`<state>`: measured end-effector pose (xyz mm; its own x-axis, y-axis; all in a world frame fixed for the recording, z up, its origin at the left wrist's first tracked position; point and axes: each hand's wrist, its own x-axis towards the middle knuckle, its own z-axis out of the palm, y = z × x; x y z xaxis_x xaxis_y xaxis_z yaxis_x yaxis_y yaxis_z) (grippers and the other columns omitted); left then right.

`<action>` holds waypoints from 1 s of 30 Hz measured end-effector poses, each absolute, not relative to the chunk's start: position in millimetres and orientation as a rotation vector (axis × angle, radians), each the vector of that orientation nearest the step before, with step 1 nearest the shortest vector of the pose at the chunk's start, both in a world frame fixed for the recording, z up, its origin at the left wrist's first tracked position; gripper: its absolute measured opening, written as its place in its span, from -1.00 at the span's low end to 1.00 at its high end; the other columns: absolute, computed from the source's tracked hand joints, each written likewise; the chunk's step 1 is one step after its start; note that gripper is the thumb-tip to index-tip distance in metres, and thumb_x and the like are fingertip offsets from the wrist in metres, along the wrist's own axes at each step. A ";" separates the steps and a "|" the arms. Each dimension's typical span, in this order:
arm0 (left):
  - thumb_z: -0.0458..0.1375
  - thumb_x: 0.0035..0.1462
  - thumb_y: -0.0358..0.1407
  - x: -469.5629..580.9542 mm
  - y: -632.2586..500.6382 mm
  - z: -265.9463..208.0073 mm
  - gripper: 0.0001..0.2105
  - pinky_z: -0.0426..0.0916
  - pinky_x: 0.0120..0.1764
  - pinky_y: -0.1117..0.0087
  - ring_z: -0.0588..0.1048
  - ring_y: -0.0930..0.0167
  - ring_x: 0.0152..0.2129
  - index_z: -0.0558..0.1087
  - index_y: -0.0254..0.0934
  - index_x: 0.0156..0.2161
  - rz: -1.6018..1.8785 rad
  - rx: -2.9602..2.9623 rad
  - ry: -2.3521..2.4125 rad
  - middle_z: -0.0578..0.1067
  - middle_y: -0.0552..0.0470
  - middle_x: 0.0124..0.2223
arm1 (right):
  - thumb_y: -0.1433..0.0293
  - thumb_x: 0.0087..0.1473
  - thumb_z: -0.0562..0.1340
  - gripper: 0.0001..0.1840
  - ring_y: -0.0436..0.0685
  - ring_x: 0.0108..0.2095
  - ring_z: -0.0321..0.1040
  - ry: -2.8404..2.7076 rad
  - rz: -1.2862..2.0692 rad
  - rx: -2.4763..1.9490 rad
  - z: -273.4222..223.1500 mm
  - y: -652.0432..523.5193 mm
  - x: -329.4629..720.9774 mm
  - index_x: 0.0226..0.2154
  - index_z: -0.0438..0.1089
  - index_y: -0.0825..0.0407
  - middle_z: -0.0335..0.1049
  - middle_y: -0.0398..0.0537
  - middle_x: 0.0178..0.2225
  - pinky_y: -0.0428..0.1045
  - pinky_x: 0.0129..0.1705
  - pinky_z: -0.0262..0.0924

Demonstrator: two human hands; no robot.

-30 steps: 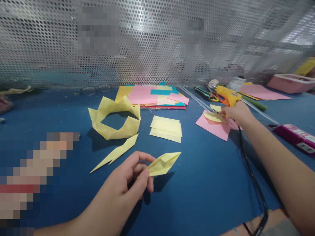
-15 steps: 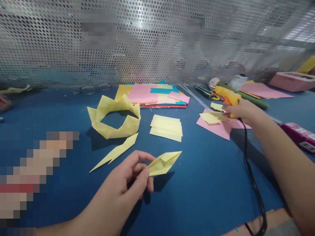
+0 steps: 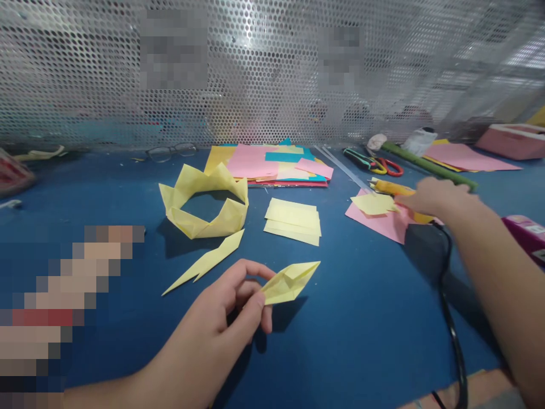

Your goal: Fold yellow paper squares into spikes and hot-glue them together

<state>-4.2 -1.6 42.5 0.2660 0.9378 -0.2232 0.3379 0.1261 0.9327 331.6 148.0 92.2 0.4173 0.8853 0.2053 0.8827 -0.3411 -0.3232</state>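
Observation:
My left hand (image 3: 236,304) pinches one end of a folded yellow paper piece (image 3: 293,282) between thumb and fingers, just above the blue table. Far to the right, my right hand (image 3: 436,196) is closed around a yellow glue gun (image 3: 389,188), which lies low over pink paper (image 3: 374,222) with its nozzle to the left. Its black cord (image 3: 447,289) trails toward me. A ring of folded yellow paper points (image 3: 208,227) stands left of centre, with a long folded yellow piece (image 3: 208,261) in front. Flat yellow sheets (image 3: 293,218) lie mid-table.
A stack of coloured paper (image 3: 251,162) lies by the perforated metal screen (image 3: 255,68). Scissors (image 3: 389,166), clear glue sticks (image 3: 343,167), a green stem (image 3: 430,165) and eyeglasses (image 3: 170,151) lie at the back. A purple box (image 3: 525,236) sits right; another person's blurred-out arm (image 3: 63,295) reaches in left.
My right hand has lowered the glue gun toward the pink paper and slightly right, tipping it flatter; the scissors handles now show. My left hand keeps its pinch. The view has shifted slightly.

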 end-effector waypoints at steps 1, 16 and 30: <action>0.02 0.22 -0.06 -3.9 -1.5 42.4 -0.75 0.22 -0.49 0.47 0.29 0.49 -0.60 0.32 -0.15 -0.11 0.671 1.431 1.272 0.44 0.18 -0.50 | 0.28 0.24 0.23 -0.63 0.22 0.00 0.36 -1.581 0.037 -2.220 93.3 143.8 321.7 0.07 0.33 0.07 0.32 0.07 0.09 0.21 0.00 0.32; -0.03 0.24 -0.11 0.9 2.3 42.4 -0.80 0.21 -0.46 0.48 0.29 0.51 -0.57 0.20 -0.15 -0.13 0.654 1.410 1.257 0.41 0.23 -0.49 | 0.35 0.03 0.39 -0.49 -0.01 -0.30 0.45 -2.261 1.474 -0.583 57.9 72.6 206.0 0.04 0.33 0.01 0.47 -0.15 -0.26 -0.10 -0.20 0.34; 0.01 0.21 -0.07 -0.4 2.0 41.2 -0.79 0.20 -0.45 0.49 0.31 0.50 -0.56 0.27 -0.14 -0.18 0.673 1.363 1.216 0.40 0.22 -0.50 | 0.41 0.08 0.34 -0.78 -0.02 -0.27 0.44 -2.093 1.410 -0.643 57.1 70.4 204.0 -0.16 0.49 0.07 0.53 -0.11 -0.24 -0.14 -0.21 0.32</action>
<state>-0.4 2.0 41.2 0.3036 0.9193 -0.2505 0.2762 0.1667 0.9465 204.0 70.4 57.1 -0.7459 0.6459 0.1625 0.0920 0.3416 -0.9353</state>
